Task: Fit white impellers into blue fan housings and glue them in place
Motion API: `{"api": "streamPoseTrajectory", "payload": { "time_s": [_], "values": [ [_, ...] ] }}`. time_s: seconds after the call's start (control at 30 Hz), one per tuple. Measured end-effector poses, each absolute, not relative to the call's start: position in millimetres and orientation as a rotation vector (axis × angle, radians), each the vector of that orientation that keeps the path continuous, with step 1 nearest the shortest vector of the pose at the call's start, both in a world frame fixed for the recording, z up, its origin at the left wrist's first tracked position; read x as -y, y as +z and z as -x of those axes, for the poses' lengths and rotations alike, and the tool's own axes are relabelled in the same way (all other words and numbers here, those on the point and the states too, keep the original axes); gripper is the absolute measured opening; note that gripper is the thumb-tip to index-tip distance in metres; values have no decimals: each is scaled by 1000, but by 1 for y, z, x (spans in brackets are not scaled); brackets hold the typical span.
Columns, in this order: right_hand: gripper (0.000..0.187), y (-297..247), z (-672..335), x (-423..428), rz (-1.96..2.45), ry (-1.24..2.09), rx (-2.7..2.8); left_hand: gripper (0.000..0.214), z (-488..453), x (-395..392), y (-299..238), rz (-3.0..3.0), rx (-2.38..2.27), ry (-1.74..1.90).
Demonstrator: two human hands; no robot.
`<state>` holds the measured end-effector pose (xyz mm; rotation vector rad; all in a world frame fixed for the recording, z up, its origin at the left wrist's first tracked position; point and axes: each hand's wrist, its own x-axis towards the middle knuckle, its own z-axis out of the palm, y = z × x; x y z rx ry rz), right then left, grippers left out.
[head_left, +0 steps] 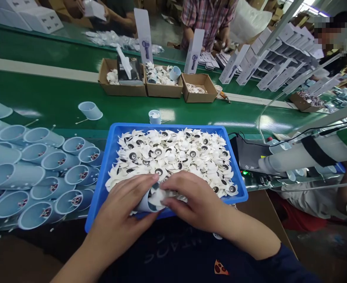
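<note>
My left hand (126, 204) is wrapped round a light blue plastic cup-shaped housing (144, 205), tilted with its mouth to the right. Between the thumb and fingers of my right hand (191, 198) is a white fan blade (157, 196), held at the housing's mouth and partly inside it. Both hands are over the front edge of a blue tray (112, 149). Heaped in the tray are many white fan blades (173, 157), several showing dark round hubs. My fingers hide part of the housing and of the blade.
Stacked blue housings (37, 173) with wires inside lie at left. Beyond the tray, one housing (90, 111) and a short cup (155, 116) rest on the green belt (58, 94). Cardboard boxes (164, 92) hold parts. A black device (247, 153) stands right. Co-workers are across the belt.
</note>
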<state>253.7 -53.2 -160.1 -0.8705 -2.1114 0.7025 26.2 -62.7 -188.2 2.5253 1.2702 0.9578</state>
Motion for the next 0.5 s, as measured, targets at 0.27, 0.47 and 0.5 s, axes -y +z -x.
{"api": "streamPoseTrajectory", "payload": {
  "time_s": [0.27,0.47,0.5],
  "values": [
    [25,-136,-251,49,1021,502,2529,42,-32,61,-190,-2620,-1291,842],
    [34,-167,-263,30,769,1823,1391,53,-22,66,-184,-2470,-1459,869],
    [44,-174,-263,29,719,1983,1159,54,-21,66,-183,-2454,-1479,872]
  ]
}}
